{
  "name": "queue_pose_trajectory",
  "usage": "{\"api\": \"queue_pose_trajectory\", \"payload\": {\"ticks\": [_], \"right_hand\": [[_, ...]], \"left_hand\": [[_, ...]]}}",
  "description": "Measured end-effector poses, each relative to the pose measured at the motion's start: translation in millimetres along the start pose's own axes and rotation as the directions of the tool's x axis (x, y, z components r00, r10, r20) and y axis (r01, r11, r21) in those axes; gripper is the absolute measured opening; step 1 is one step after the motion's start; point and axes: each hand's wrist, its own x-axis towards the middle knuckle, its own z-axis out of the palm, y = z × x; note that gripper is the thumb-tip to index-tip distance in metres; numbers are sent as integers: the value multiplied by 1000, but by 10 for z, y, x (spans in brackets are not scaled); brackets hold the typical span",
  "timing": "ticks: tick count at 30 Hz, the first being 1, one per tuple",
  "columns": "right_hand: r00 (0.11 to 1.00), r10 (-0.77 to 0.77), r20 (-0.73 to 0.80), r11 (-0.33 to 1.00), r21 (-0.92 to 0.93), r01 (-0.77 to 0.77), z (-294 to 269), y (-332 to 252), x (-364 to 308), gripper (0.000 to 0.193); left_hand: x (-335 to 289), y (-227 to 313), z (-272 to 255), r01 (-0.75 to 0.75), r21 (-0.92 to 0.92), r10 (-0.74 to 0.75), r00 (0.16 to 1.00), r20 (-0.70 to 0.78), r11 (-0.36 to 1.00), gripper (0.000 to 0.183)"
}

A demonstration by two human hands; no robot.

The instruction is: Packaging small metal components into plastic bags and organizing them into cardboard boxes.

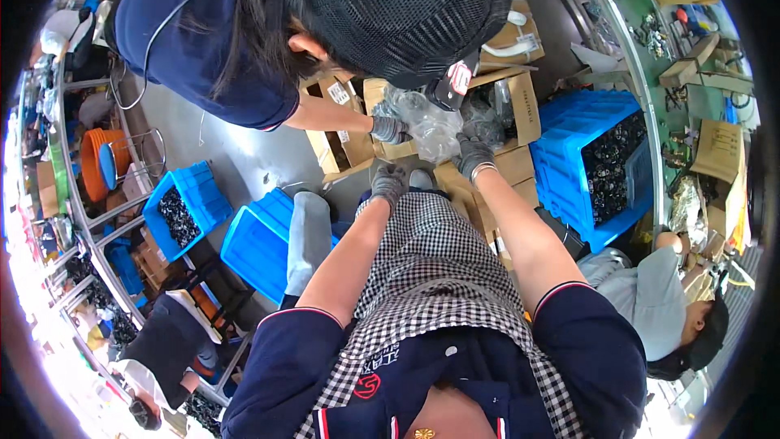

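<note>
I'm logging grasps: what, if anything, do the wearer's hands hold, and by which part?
The right hand is at the lower right edge of the clear plastic; a grip cannot be confirmed. Nothing shows in the left hand.

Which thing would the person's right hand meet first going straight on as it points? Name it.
Most likely the clear plastic: the gloved right hand seems right at its edge, though depth is unclear.

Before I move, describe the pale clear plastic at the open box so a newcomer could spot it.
Beyond the checked apron, find the open cardboard box. At its opening, the pale clear plastic lies between the co-worker's gloved hand and the wearer's right hand. Crumpled and see-through, it looks paler than the greyer plastic just to its right.
</note>
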Motion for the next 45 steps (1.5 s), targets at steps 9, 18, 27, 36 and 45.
{"api": "queue_pose_trajectory", "payload": {"ticks": [9, 18, 27, 36, 45], "right_hand": [[930, -227, -289, 968, 39, 248, 40, -159, -313, 32], [962, -271, 8, 903, 348, 252, -111, -909, -503, 40], [947, 208, 245, 364, 879, -308, -501, -958, -908, 64], [884, 407, 229, 357, 851, -385, 1236, -768, -843, 70], [508, 856, 93, 116, 923, -366, 1104, -643, -1622, 27]], "left_hand": [[-1130, 1229, 598, 273, -61, -249, 933, 260, 960, 34], [-1141, 1496, 119, 297, 104, -308, 944, 121, 949, 30], [-637, 1335, -98, -685, 682, -63, 692, 719, 256, 30], [-1514, 1472, 184, -848, 357, -188, 306, 933, 392, 29], [-1460, 1115, 287, -442, 693, -429, 559, 709, 569, 55]]}}
